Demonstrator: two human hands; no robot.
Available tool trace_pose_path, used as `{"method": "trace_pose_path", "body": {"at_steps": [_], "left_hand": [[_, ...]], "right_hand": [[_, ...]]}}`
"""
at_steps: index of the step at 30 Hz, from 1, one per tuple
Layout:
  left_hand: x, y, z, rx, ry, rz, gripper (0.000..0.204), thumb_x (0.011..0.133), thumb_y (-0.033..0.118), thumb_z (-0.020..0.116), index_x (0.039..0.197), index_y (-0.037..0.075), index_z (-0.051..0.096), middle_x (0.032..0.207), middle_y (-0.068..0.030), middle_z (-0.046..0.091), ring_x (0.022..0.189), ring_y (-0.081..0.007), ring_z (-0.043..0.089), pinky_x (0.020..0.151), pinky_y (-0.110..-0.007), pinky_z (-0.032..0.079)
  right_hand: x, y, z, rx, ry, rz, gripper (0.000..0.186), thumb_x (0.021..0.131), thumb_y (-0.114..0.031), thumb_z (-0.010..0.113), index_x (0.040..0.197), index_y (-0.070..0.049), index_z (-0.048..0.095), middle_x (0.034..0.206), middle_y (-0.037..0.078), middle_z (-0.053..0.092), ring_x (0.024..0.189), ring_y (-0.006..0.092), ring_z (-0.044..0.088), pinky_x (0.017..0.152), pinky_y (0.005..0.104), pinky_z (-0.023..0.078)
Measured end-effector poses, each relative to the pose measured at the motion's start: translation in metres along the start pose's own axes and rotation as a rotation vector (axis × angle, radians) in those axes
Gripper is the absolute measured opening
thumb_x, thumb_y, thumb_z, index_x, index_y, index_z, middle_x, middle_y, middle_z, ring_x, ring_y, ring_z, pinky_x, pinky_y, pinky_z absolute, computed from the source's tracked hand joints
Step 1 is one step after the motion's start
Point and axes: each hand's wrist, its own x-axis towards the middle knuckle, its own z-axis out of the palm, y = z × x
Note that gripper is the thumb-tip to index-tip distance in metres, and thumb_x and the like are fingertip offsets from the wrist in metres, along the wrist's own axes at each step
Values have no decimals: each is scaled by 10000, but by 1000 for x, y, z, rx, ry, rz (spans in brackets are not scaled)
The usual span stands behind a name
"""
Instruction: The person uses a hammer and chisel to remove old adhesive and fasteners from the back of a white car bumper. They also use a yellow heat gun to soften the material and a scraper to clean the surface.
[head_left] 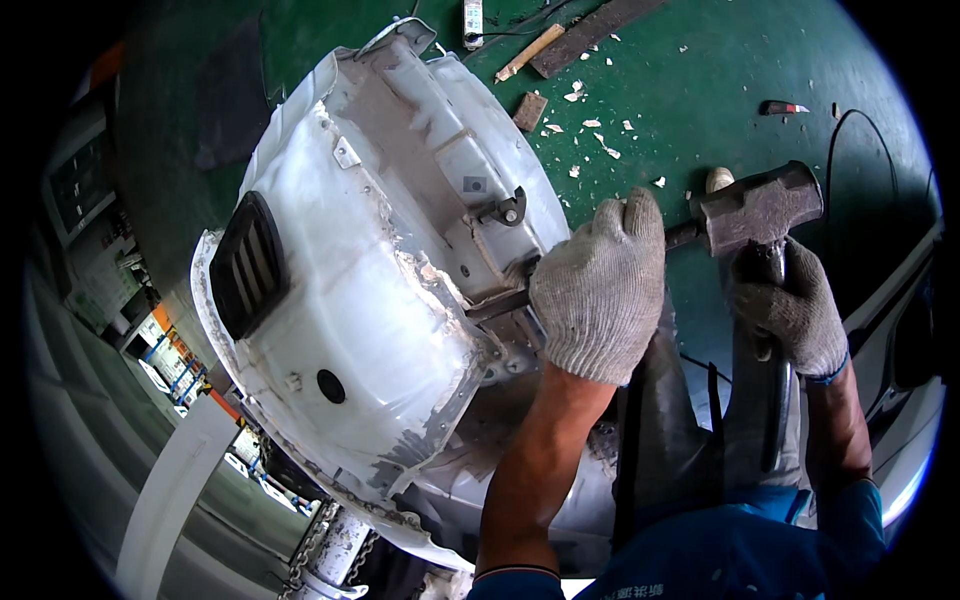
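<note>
My left hand (600, 290), in a grey knit glove, is closed around a dark metal bar (497, 305). One end of the bar reaches the torn seam of a white car body panel (385, 300). The other end sticks out to the right, close to a sledgehammer (760, 210); whether the two touch I cannot tell. Gripping the hammer's handle just below its head is my right hand (798, 312), also gloved. The handle hangs down toward my legs. The panel's edge is ragged, with flaking sealant, and a black slatted vent (247, 265) sits in its left side.
On the green floor (700, 110) lie scattered white flakes, a brown block (530, 111), a wooden stick (529, 53), a dark plank (598, 35) and a red-and-black knife-like tool (784, 108). A power strip (473, 24) is at the top. Chains (310, 545) hang beside a metal post (340, 550) at lower left.
</note>
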Motion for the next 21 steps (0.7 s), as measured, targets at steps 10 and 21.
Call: {"method": "trace_pose_path", "body": {"at_steps": [10,21], "left_hand": [[-34,8,-8,-67,60,295,337,921,170,636,1237,63,682,857,-62,635,605,-178,632,501,-337,531],[-19,-4,-23,-91,-27,255,628,737,179,772,1352,176,645,893,-49,633,665,-267,667,611,-410,562]], "right_hand": [[-9,38,-46,34,204,-79,379,853,-206,762,1124,5,602,862,55,630,696,123,629,602,254,533],[-23,46,-44,-14,226,-174,521,866,-300,745,1211,50,573,859,66,625,602,99,600,507,229,494]]}}
